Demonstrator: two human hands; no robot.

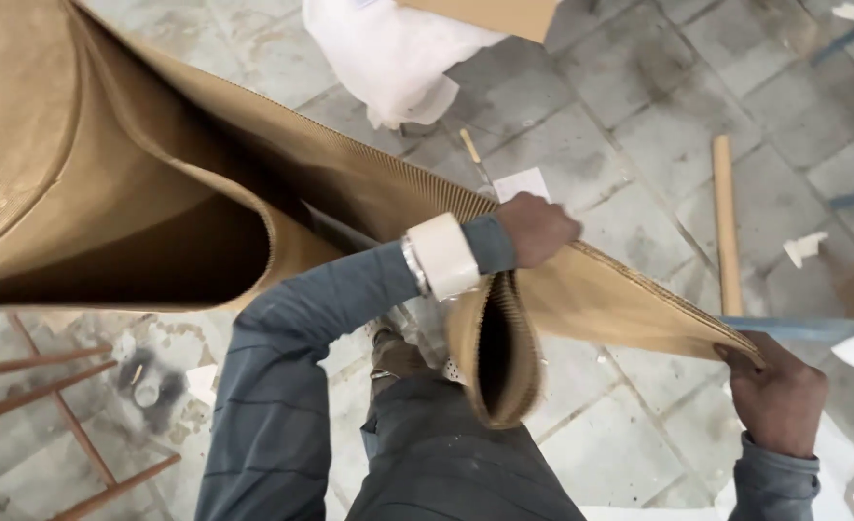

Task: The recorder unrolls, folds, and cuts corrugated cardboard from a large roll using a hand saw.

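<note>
A large corrugated cardboard sheet point(253, 183) is held above the paved floor point(639, 116), its long axis running from upper left to lower right. The left hand point(535, 229) grips the upper edge; the right hand point(779, 396) is closed on the far corner.

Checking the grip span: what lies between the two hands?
In the head view, only the brown corrugated cardboard sheet spans from the left hand to the right hand.
</note>
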